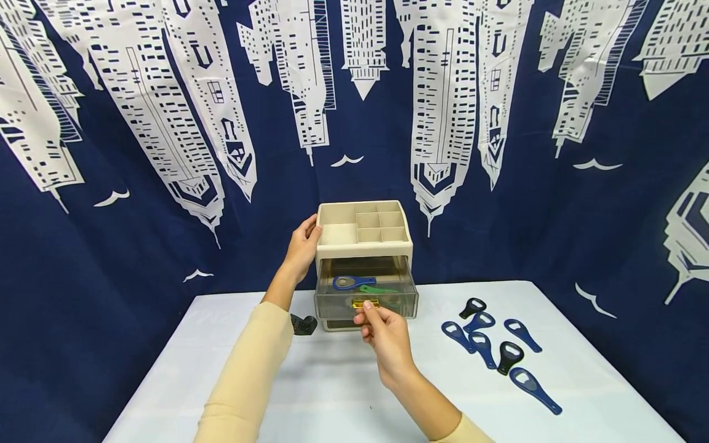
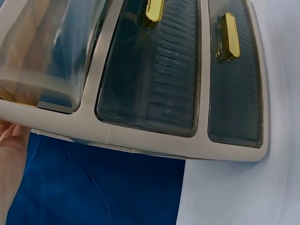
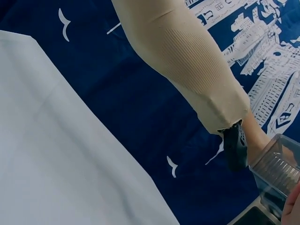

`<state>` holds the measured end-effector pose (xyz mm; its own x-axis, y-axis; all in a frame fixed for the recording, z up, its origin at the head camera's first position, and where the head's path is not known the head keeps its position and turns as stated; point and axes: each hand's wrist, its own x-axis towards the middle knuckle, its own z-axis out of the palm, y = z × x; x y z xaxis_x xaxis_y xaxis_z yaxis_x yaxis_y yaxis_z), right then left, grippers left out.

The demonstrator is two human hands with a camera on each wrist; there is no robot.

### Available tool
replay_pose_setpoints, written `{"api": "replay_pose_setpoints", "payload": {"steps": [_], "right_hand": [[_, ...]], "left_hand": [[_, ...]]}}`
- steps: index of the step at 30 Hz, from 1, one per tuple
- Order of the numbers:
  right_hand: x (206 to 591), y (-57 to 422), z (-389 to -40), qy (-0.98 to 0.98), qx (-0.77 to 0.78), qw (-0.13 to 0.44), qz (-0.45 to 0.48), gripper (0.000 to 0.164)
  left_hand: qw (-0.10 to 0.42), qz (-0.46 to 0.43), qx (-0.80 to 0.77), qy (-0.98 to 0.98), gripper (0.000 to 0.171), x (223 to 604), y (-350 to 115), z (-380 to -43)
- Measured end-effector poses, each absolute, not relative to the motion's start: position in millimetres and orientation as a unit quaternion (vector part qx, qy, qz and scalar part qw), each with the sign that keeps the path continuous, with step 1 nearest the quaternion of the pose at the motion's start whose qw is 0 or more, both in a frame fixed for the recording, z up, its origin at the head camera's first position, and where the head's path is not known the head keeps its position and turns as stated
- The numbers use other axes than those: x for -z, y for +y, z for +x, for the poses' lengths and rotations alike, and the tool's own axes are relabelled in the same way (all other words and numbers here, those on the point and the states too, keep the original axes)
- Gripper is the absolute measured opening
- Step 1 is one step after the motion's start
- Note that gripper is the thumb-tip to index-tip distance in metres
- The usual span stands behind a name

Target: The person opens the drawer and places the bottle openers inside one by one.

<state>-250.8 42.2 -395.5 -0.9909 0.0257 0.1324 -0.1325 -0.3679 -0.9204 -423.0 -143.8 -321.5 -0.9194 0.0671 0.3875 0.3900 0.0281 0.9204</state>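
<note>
A beige desktop organizer (image 1: 365, 251) stands on the table with a clear grey drawer (image 1: 332, 306) pulled out toward me. My right hand (image 1: 390, 344) pinches the drawer's gold handle (image 1: 359, 303), thumb on top. Against the organizer's left side rests my left hand (image 1: 303, 249), its thumb near the top rim; the left wrist view shows part of it at that side. Inside the drawer lie a blue bottle opener (image 1: 346, 283) and a green bottle opener (image 1: 376, 289). Only a bit of the right hand (image 3: 291, 206) shows beside the drawer in the right wrist view.
Several blue and black bottle openers, such as a blue one (image 1: 534, 389) and a black one (image 1: 509, 355), lie on the table right of the organizer. Lower drawers (image 2: 234, 93) are closed. A dark blue curtain (image 1: 376, 135) with white buildings hangs behind.
</note>
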Motion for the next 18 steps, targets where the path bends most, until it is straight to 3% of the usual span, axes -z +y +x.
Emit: {"api": "replay_pose_setpoints", "payload": {"steps": [18], "right_hand": [[395.5,41.1,-271.6,-0.573,-0.811,0.099,0.065,0.037]], "left_hand": [[0.117,-0.163,0.686,-0.700,0.051,320.3,-143.1,-420.6]]}}
